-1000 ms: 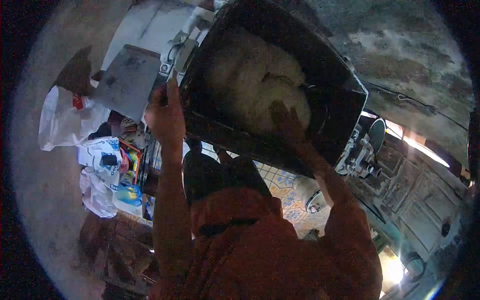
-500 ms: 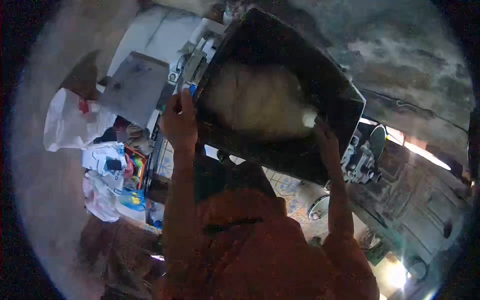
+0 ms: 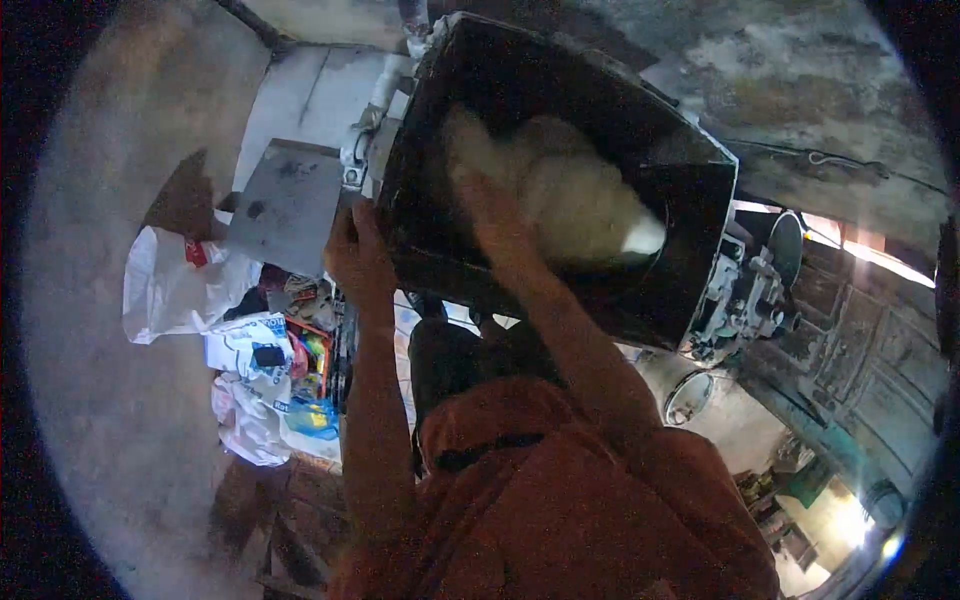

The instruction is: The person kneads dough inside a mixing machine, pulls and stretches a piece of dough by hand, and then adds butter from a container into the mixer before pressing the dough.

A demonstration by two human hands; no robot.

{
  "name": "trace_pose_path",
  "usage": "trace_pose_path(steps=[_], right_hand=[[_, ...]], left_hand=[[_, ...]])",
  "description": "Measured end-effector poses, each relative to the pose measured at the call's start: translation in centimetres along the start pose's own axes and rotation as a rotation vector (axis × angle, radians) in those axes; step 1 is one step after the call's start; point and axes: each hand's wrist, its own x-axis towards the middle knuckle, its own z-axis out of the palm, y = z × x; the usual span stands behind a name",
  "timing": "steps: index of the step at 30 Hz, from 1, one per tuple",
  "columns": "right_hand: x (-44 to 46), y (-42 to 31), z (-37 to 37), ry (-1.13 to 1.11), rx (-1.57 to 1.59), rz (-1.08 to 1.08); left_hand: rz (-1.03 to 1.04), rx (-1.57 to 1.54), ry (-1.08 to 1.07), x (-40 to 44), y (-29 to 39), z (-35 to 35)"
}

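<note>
A pale beige mass that looks like dough (image 3: 580, 200) lies in a dark, deep metal trough (image 3: 690, 185). Its right end is brightly lit. Inside the trough, my right hand (image 3: 490, 210) is at the left part of the dough; motion blurs its fingers, so their grip is unclear. My left hand (image 3: 360, 255) is beside the trough's left wall, fingers curled, close to a metal fitting (image 3: 355, 165). Whatever those fingers hold is hidden.
Left of the trough is a flat grey panel (image 3: 285, 200), with white plastic bags (image 3: 180, 290) and a crate of small items (image 3: 315, 355) below. Machine parts (image 3: 745, 300) jut out at the trough's right end. A bucket (image 3: 688, 397) stands on the floor.
My right hand has moved left across the trough, from the dough's right end to its left part. The dough has changed shape. My left hand stays by the left wall; the view has shifted.
</note>
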Motion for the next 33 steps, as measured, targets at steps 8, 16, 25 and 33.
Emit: trace_pose_path(steps=[8, 16, 25, 33], right_hand=[[0.2, -0.1, 9.9, 0.209, -0.188, -0.556], [-2.5, -2.0, -5.5, -0.161, 0.756, -0.013], [-3.2, 0.7, -14.3, 0.244, 0.506, 0.045], [-1.7, 2.1, -13.2, 0.15, 0.002, -0.04]], left_hand=[[0.027, -0.133, 0.025, -0.2, -1.8, 0.8], [0.046, 0.004, 0.078, -0.1, -1.2, 0.4], [0.054, -0.124, 0.11, 0.0, -0.5, 0.4], [0.024, -0.056, 0.071, -0.2, -1.1, 0.2]])
